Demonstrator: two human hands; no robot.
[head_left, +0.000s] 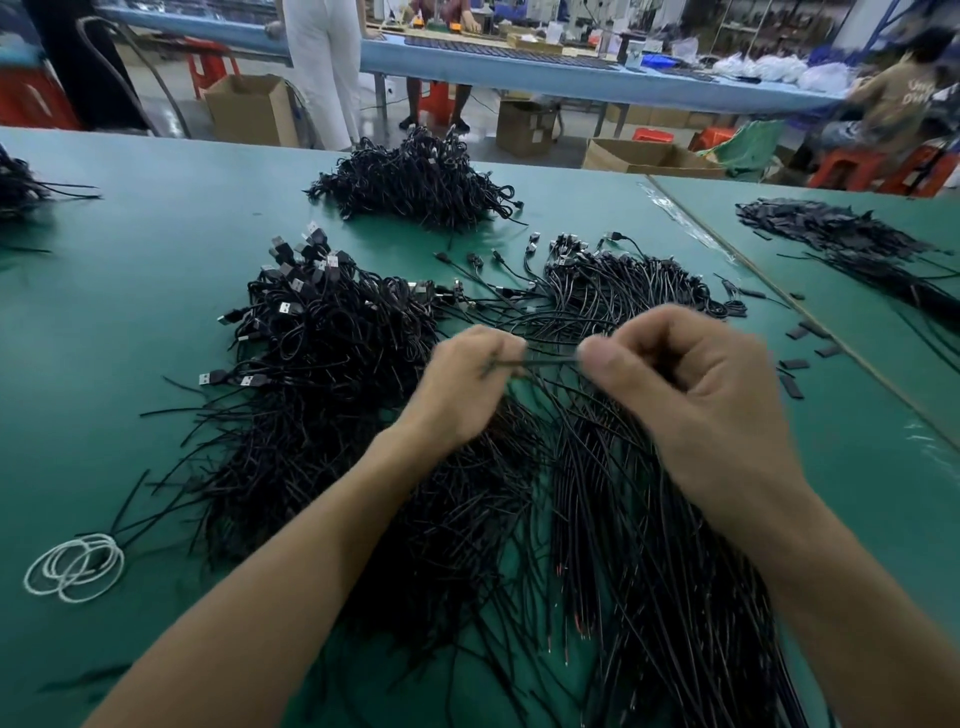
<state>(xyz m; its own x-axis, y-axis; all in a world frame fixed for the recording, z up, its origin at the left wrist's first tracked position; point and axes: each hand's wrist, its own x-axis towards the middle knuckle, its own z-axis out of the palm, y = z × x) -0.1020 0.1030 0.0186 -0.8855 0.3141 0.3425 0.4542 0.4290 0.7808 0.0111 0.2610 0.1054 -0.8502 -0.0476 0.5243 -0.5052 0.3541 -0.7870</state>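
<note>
A thin black cable (550, 361) stretches level between my two hands above the green table (130, 322). My left hand (467, 384) pinches one end with curled fingers. My right hand (691, 384) pinches the other end between thumb and forefinger; it is blurred. Under my hands lies a big heap of black USB cables (332, 332), plugs pointing far left, loose ends toward me. A second spread of black cables (623, 291) lies to the right, trailing down under my right forearm.
Another cable heap (415, 182) sits farther back, and one more (15, 182) at the far left edge. A white coiled cord (75, 566) lies near left. Small black sleeve pieces (831, 228) cover the adjoining table on the right. People, cardboard boxes and red stools stand beyond.
</note>
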